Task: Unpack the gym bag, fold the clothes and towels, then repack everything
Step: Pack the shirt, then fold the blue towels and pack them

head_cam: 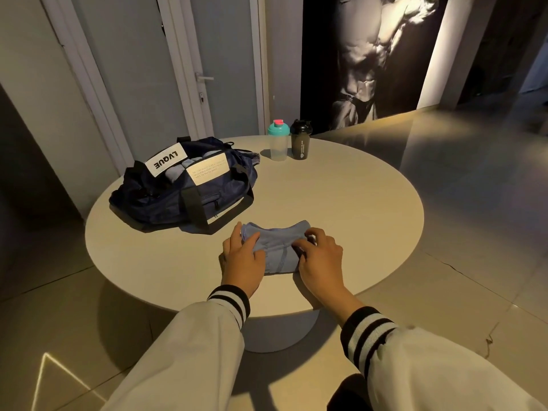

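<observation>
your left hand (243, 258) presses near-straight fingers on the blue garment (277, 252), pinning it to the desk (341, 203) near the front edge, while your right hand (318, 258) curls its fingers round the fold, likely tightening it. the gym bag (184, 188) sits just behind, handy for repacking.

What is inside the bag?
The bag gapes at the top, and some pale blue cloth shows inside. Its dark sides cover everything deeper, so what else is in there cannot be seen.
</observation>
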### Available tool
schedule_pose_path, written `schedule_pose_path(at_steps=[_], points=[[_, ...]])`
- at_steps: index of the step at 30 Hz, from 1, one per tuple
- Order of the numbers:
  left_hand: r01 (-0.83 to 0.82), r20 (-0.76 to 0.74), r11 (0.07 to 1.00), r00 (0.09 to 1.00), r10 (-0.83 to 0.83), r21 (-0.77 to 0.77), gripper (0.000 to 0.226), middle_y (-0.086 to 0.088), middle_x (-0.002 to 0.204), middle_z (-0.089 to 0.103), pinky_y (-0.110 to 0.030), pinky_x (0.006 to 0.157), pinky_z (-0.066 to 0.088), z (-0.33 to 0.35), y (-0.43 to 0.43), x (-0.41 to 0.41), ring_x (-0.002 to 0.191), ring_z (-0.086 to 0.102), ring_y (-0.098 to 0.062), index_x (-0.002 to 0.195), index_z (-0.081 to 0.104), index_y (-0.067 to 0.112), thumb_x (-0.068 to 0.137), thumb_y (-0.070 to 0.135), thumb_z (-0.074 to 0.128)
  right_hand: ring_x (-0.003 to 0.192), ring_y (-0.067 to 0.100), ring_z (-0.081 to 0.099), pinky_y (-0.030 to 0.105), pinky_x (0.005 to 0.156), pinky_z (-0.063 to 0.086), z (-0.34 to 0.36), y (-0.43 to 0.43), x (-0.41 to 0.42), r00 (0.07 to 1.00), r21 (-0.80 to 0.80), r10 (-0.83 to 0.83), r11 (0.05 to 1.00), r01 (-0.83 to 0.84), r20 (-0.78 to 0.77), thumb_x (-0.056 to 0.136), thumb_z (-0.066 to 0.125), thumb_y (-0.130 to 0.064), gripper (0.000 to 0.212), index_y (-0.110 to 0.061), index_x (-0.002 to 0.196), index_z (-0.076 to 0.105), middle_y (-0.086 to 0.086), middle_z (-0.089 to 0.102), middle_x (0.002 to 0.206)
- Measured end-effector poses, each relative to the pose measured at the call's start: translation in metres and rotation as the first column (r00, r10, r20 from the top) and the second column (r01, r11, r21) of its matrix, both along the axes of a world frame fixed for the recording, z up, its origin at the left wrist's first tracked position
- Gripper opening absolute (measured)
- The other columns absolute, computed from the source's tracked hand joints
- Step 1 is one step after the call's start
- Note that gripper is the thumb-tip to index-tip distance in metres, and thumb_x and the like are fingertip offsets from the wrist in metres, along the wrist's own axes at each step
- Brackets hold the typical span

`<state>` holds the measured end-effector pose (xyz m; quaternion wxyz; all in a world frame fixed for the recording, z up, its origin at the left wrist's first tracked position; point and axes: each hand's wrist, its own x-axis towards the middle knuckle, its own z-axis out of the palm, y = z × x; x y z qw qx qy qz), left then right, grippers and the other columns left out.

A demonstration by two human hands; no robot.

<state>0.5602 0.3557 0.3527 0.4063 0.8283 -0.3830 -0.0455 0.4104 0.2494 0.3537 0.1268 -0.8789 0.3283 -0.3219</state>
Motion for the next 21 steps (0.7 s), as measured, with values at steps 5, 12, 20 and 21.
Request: schedule_pose_path(at_steps=[5, 12, 20, 21], points=[[0.108, 0.470, 0.984, 0.868, -0.162, 0.139, 0.043, 0.005, 0.161, 0.036, -0.049, 0.123, 0.010, 0.003, -0.001, -0.001, 0.149, 0.024, -0.023, 0.136, 0.060, 0.033, 0.102, 0.033, 0.034, 0.131, 0.018, 0.043, 0.045, 0.105, 0.028, 0.004, 0.005, 0.006, 0.972, -0.017, 0.180, 0.983, -0.184, -0.153, 0.097, 0.023, -0.034, 0.049, -0.029, 0.134, 0.054, -0.004, 0.051, 0.141], [-0.003, 0.230, 0.902, 0.967, -0.107, 0.431, 0.056, 0.006, 0.169, 0.007, -0.049, 0.125, 0.008, -0.002, -0.011, 0.009, 0.155, 0.007, -0.021, 0.159, 0.015, 0.039, 0.106, 0.051, 0.027, 0.143, 0.020, 0.030, 0.046, 0.106, 0.031, -0.003, 0.002, 0.013, 0.963, 0.056, 0.052, 0.998, -0.039, -0.264, 0.101, 0.026, -0.038, 0.046, -0.024, 0.139, 0.047, -0.003, 0.043, 0.153], [0.110, 0.480, 0.985, 0.862, -0.162, 0.135, 0.038, 0.001, 0.146, 0.051, -0.047, 0.117, 0.028, 0.000, -0.002, -0.003, 0.136, 0.041, -0.024, 0.131, 0.061, 0.028, 0.101, 0.039, 0.041, 0.113, 0.022, 0.045, 0.040, 0.094, 0.032, 0.001, 0.007, 0.008, 0.993, -0.078, 0.050, 0.995, -0.059, -0.110, 0.090, 0.044, -0.030, 0.028, -0.021, 0.113, 0.059, 0.001, 0.053, 0.119], [0.147, 0.496, 0.980, 0.846, -0.195, 0.135, 0.038, 0.003, 0.136, 0.059, -0.044, 0.113, 0.031, 0.001, 0.001, -0.007, 0.127, 0.049, -0.022, 0.124, 0.066, 0.028, 0.099, 0.040, 0.040, 0.108, 0.022, 0.045, 0.038, 0.089, 0.032, 0.002, 0.008, 0.007, 0.994, -0.084, 0.022, 0.996, -0.031, -0.103, 0.090, 0.045, -0.031, 0.027, -0.021, 0.110, 0.059, 0.000, 0.054, 0.114]])
